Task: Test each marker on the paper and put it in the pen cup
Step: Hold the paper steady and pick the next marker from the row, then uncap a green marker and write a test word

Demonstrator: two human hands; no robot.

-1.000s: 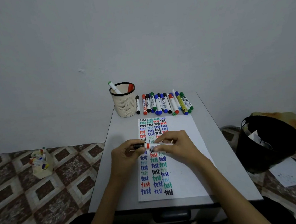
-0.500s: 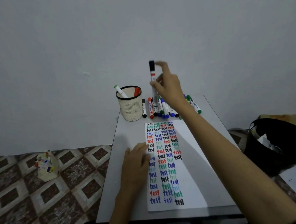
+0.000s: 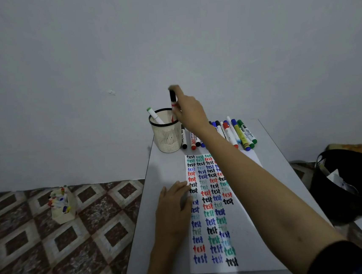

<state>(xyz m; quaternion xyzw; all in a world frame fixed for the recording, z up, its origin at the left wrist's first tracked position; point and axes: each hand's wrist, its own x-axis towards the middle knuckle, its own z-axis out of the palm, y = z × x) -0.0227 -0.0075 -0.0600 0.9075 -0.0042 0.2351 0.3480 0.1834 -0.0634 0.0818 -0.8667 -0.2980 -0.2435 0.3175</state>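
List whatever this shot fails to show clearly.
1. Head view: lower end of the black-capped marker, hidden by the right hand; whether it is inside the pen cup is unclear.
2. Head view: middle of the marker row, covered by the right forearm.
3. Head view: black bin, cut off by the right edge.

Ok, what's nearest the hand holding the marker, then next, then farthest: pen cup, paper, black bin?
1. Pen cup, beside the right hand, at the back of the table.
2. Paper, mid-table.
3. Black bin, on the floor at the right.
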